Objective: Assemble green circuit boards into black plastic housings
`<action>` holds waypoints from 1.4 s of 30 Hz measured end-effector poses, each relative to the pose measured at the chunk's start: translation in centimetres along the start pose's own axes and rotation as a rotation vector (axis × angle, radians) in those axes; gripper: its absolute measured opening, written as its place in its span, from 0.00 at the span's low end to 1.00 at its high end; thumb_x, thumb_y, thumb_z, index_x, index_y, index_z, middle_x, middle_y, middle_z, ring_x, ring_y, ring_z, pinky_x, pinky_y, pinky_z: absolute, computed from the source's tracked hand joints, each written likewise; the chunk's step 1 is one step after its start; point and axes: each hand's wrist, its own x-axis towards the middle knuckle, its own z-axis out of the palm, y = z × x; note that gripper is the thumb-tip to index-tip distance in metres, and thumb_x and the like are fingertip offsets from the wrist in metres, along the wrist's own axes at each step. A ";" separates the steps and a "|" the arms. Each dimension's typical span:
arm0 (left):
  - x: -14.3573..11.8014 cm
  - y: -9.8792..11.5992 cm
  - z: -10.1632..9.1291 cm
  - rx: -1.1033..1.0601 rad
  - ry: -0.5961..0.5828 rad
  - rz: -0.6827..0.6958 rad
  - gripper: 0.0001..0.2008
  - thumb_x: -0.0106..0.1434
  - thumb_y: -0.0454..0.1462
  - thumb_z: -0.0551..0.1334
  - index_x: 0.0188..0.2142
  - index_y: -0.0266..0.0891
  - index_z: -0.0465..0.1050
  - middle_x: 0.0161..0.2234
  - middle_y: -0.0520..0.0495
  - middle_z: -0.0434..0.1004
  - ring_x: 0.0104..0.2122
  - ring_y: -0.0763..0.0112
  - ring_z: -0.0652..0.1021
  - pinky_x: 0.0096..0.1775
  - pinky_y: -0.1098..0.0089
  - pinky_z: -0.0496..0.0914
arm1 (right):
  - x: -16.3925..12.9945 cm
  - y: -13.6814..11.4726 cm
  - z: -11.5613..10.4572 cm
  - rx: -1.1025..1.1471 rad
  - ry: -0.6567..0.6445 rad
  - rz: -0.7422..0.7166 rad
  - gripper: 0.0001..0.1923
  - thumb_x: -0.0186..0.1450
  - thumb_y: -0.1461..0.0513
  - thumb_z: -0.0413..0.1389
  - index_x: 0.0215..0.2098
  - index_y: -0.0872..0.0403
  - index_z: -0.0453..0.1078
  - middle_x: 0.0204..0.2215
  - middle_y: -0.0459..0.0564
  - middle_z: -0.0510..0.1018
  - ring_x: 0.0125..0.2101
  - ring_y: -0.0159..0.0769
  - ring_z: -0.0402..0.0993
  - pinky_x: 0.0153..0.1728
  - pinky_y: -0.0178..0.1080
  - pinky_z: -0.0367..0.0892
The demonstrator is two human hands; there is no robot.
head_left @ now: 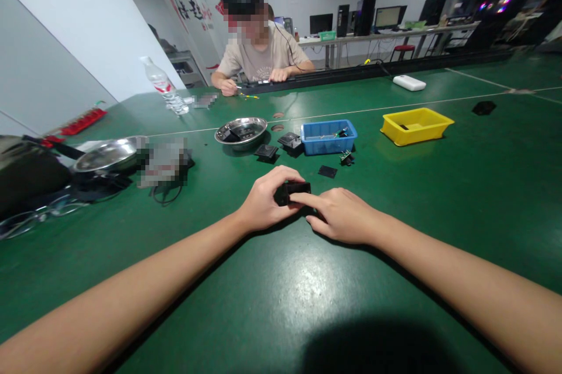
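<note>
Two hands meet at frame centre, our left hand (263, 201) gripping a small black plastic part (293, 192), our right hand (342, 215) pinching its near edge with curled fingers, blue bin (328, 139) and steel bowl (241, 131) beyond, green table (281, 298) beneath.
</note>
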 end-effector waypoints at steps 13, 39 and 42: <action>-0.1 0.2 0.3 0.056 0.035 -0.317 0.15 0.58 0.41 0.69 0.43 0.39 0.73 0.39 0.47 0.80 0.38 0.65 0.80 0.43 0.65 0.74 | 0.4 3.8 0.1 0.133 0.467 0.060 0.18 0.66 0.65 0.55 0.53 0.55 0.74 0.30 0.48 0.80 0.29 0.35 0.74 0.37 0.37 0.67; 0.1 -0.5 0.7 0.134 -0.063 -0.396 0.16 0.62 0.40 0.63 0.49 0.41 0.67 0.46 0.42 0.79 0.46 0.58 0.80 0.50 0.55 0.74 | 0.5 6.5 -0.4 -0.016 0.246 0.098 0.13 0.68 0.68 0.55 0.46 0.54 0.79 0.41 0.55 0.85 0.41 0.42 0.81 0.43 0.41 0.71; 0.0 -0.7 0.7 0.160 -0.064 -0.378 0.16 0.62 0.39 0.62 0.49 0.41 0.67 0.46 0.43 0.79 0.46 0.57 0.80 0.50 0.54 0.75 | 0.5 6.3 -0.2 0.086 0.338 0.094 0.15 0.67 0.71 0.53 0.46 0.54 0.78 0.41 0.54 0.85 0.40 0.39 0.81 0.43 0.39 0.70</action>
